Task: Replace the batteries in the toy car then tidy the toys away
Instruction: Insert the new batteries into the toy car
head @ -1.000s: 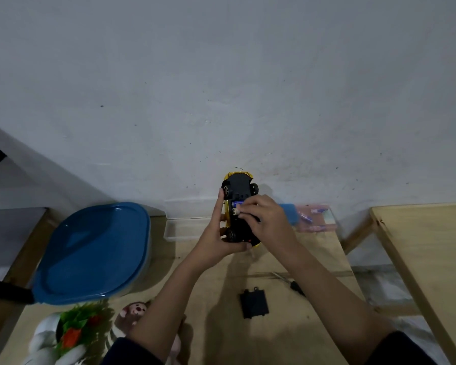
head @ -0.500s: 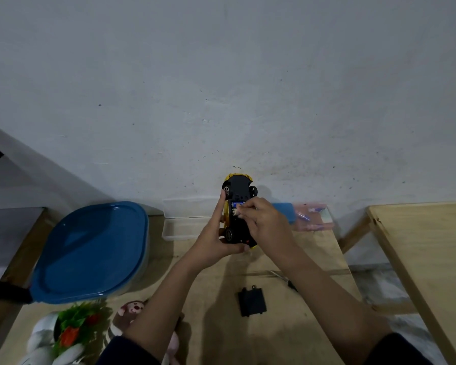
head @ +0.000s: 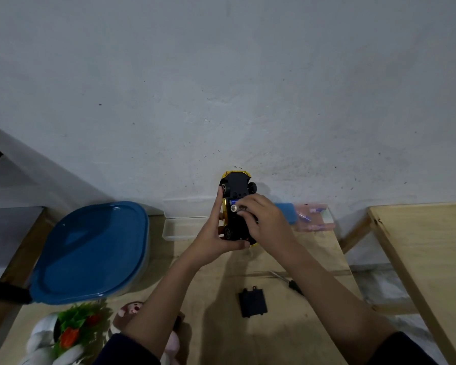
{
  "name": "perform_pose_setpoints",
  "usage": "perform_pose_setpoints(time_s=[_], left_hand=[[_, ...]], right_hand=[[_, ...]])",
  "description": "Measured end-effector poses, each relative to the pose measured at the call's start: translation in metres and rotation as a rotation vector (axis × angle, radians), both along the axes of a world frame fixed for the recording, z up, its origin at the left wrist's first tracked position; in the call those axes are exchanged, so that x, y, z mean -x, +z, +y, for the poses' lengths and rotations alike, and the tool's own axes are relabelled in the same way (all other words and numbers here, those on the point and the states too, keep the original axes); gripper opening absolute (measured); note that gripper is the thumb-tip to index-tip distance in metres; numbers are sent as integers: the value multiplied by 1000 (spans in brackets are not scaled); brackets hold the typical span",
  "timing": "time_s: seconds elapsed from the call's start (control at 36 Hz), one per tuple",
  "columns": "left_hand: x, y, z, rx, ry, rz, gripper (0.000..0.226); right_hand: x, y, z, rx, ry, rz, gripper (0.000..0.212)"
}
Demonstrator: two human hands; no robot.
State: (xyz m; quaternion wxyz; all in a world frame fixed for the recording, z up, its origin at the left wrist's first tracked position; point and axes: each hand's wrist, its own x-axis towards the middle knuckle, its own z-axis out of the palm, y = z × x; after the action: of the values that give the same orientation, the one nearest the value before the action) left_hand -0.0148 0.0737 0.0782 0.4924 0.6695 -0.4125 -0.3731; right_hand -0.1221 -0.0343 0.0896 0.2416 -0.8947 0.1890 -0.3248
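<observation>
A yellow toy car (head: 237, 191) is held upside down above the table, its black underside facing me. My left hand (head: 213, 233) grips it from the left and beneath. My right hand (head: 263, 219) pinches a battery (head: 234, 208) at the open compartment in the car's underside. The black battery cover (head: 252, 301) lies loose on the wooden table (head: 216, 285), with a screwdriver (head: 287, 281) to its right.
A blue-lidded tub (head: 90, 251) stands at the left. A clear box lid (head: 184, 227) and a clear box with a blue item and batteries (head: 313, 217) sit by the wall. Plush toys and a green-and-orange toy (head: 71, 330) lie front left. Another wooden table (head: 427, 259) stands at the right.
Both hands and the car have stayed in nearly the same place. My right fingers have shifted slightly on the battery at the compartment.
</observation>
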Motion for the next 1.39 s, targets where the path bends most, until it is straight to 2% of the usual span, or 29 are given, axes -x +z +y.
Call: perform_pose_setpoints(time_s=[0.14,0.42,0.58,0.97,1.06,1.19,1.39], left_hand=[[-2,5,-2,12,-18,-36,127],[6,11,-1,42,46,-45,123],[7,10,-1,28,22,-47,123],[4,5,-1,30,-9,-102,125],[4,3,-2,19,-8,-101,125],[1,-2,-5,-23,-52,-110,127],[2,-7,-7,-28,-58,-45,123]], right_hand=[[-1,3,1,-89,-23,-79,14],[-3,7,-3,-10,-39,-41,10],[-3,7,1,3,-33,9,15],[-12,19,-10,-375,-98,39,6],[-14,18,-10,-350,-109,64,6],[-13,10,-5,-183,-105,107,9],[-9,2,-12,-277,-63,70,6]])
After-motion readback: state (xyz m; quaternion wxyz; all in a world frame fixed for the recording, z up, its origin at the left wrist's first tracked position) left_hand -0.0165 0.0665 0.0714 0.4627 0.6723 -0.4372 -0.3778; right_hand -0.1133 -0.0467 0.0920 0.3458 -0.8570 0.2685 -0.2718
